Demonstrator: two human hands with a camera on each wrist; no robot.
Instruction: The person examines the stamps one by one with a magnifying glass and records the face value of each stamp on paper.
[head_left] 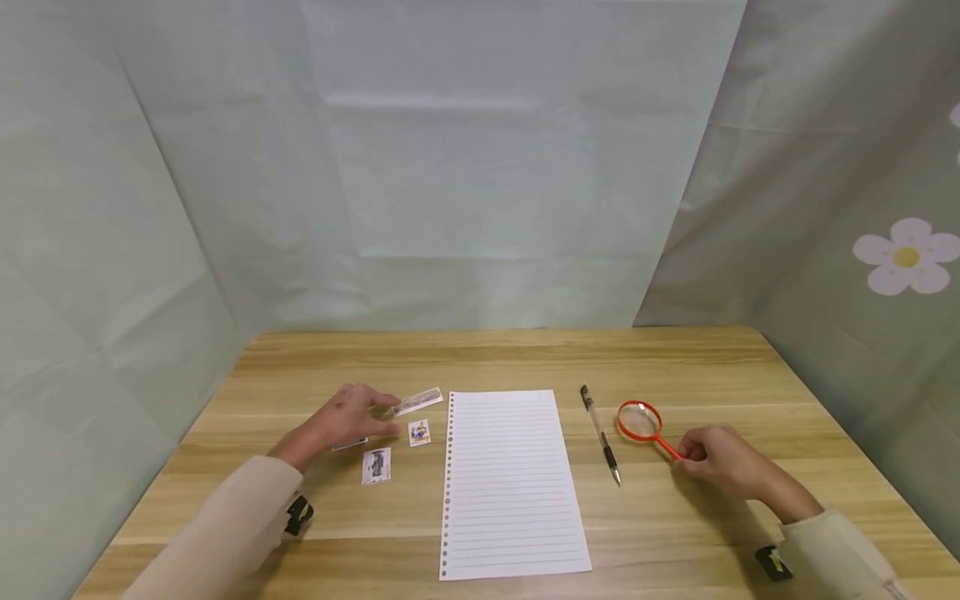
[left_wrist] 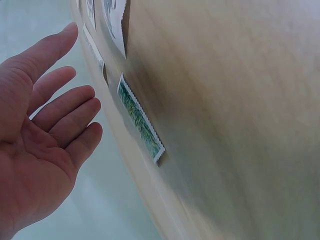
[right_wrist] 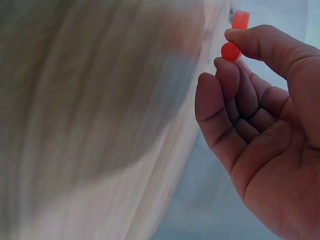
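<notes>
My left hand (head_left: pixel 360 415) hovers open over the table, fingers straight, above several small stamps. In the left wrist view the palm (left_wrist: pixel 45 140) faces a long green stamp (left_wrist: pixel 140 120) without touching it. That long stamp (head_left: pixel 417 401) lies just beyond the fingertips, a small colourful stamp (head_left: pixel 419 432) and a dark-figure stamp (head_left: pixel 376 465) lie beside the hand, and another stamp (head_left: pixel 350 444) peeks out beneath it. My right hand (head_left: pixel 696 454) pinches the handle of a red magnifying glass (head_left: pixel 640 421). Thumb and forefinger hold the handle's end (right_wrist: pixel 231 51).
A sheet of lined loose-leaf paper (head_left: pixel 510 483) lies in the middle of the wooden table (head_left: pixel 675 358). A black pen (head_left: pixel 600 433) lies between the paper and the magnifying glass. Pale cloth screens close off three sides.
</notes>
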